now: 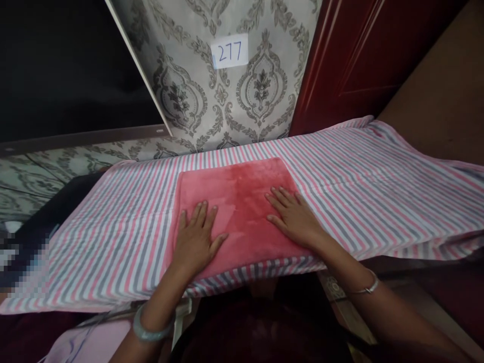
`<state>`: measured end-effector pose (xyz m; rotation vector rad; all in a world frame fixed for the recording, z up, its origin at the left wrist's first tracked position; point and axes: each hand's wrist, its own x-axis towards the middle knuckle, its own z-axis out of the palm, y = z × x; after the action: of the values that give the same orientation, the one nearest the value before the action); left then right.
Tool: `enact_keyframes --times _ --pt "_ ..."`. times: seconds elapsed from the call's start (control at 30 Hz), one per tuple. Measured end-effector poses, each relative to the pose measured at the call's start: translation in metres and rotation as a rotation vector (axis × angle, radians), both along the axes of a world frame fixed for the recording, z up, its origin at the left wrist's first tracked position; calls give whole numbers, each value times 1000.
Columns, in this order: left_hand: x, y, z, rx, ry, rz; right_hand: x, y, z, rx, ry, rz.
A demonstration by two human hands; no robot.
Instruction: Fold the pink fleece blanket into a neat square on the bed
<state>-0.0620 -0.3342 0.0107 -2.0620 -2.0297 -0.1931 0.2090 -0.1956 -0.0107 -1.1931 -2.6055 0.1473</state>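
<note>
A pink, plush square of fabric (242, 237) lies flat on a striped cloth (124, 227) in pink, grey and white. Its right part looks a deeper red than its left part. My left hand (197, 239) rests palm down on the left side of the plush piece, fingers spread. On the right side, my right hand (293, 214) also lies flat with its fingers apart, the fingertips near the far right edge. Neither hand holds anything. Whether the plush piece is a folded cloth or a cushion cover, I cannot tell.
Behind the striped cloth stands a patterned wall (223, 111) with a paper card (230, 51) marked 277. A large dark screen (68, 70) is at the upper left. The dark red door (348, 60) rises at the back right. Pale pink fabric (91, 343) shows at lower left.
</note>
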Motion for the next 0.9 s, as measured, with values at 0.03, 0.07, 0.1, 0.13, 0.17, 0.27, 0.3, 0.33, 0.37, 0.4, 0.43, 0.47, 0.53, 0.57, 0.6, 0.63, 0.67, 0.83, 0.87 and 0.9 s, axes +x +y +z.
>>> enact_keyframes --times 0.03,0.07,0.1,0.13,0.17,0.27,0.3,0.33,0.37,0.4,0.43,0.47,0.53,0.57,0.6,0.63,0.67,0.83,0.87,0.9 --pt "-6 -7 -3 29 -2 24 8 3 -4 -1 7 -16" --pt "-13 -14 -6 56 -12 44 15 5 -7 -1 21 -24" --pt "-20 -19 -10 85 -33 54 20 7 -10 1 43 -19" --pt "-27 -24 -14 111 -64 54 24 9 -13 4 71 -3" --pt "-33 -27 -18 133 -102 44 26 10 -16 10 103 19" --pt "-46 -31 -27 161 -223 -14 27 13 -23 27 194 73" --pt "-49 -31 -29 155 -256 -26 27 14 -25 30 216 78" --pt "-50 -31 -29 146 -283 -30 27 14 -26 33 234 79" --pt "-50 -31 -29 138 -303 -31 27 14 -27 36 249 79" --pt "-50 -30 -28 130 -318 -31 27 14 -27 41 260 80" --pt "-50 -30 -28 125 -325 -30 27 15 -27 45 267 82" --pt "-50 -30 -27 125 -327 -28 27 15 -27 48 272 82" --pt "-48 -30 -27 128 -324 -24 27 15 -25 50 266 74" --pt "-48 -29 -27 132 -320 -19 28 14 -22 50 253 61" --pt "-47 -29 -27 136 -315 -10 27 13 -20 51 234 43" --pt "-45 -29 -25 136 -306 3 27 12 -16 56 212 23" --pt "-44 -29 -23 130 -292 21 26 9 -11 68 193 4" --pt "-24 -32 2 97 -151 109 3 -13 23 132 297 54" --pt "-19 -32 8 108 -127 108 -6 -18 30 119 346 94" --pt "-14 -32 13 119 -110 97 -16 -22 37 99 390 131"
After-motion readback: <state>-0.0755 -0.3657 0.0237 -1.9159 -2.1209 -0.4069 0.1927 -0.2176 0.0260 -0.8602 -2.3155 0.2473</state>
